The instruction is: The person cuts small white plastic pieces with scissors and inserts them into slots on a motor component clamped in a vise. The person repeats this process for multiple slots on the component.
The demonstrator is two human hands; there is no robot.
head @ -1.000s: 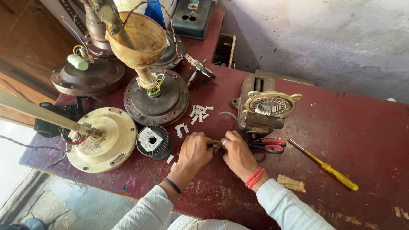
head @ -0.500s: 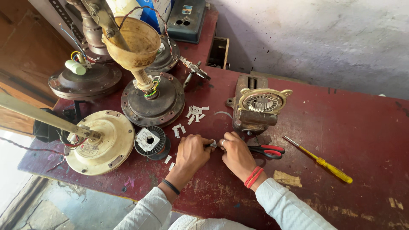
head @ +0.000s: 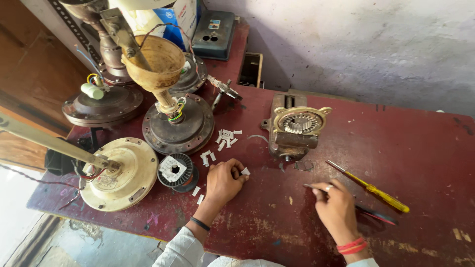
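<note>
— What does the left hand (head: 222, 182) hold?

— A small white slip (head: 245, 171), pinched at the fingertips with the fingers curled together over it. More white slips (head: 225, 137) lie scattered just beyond those fingers, toward the dark fan motor (head: 178, 126), and two more lie by the heel of the hand.

— And the right hand (head: 335, 207)?

— Its fingers are closed around a thin metal tool (head: 314, 187) whose tip juts out past the knuckles, toward the left hand. The two hands are apart, the red table (head: 425, 148) bare between them.

— What sits near the right fingers?

— A yellow-handled screwdriver (head: 371, 187) lies just beyond them, slanting away. Something red and dark — pliers or snips, too hidden to tell — peeks out beside the wrist. Further ahead stands a rusty vise (head: 294, 131) with a toothed ring clamped on top.

— Beside the left fingers?

— A wire spool (head: 176, 170) just to their left, touching a cream fan motor (head: 121, 173).
</note>
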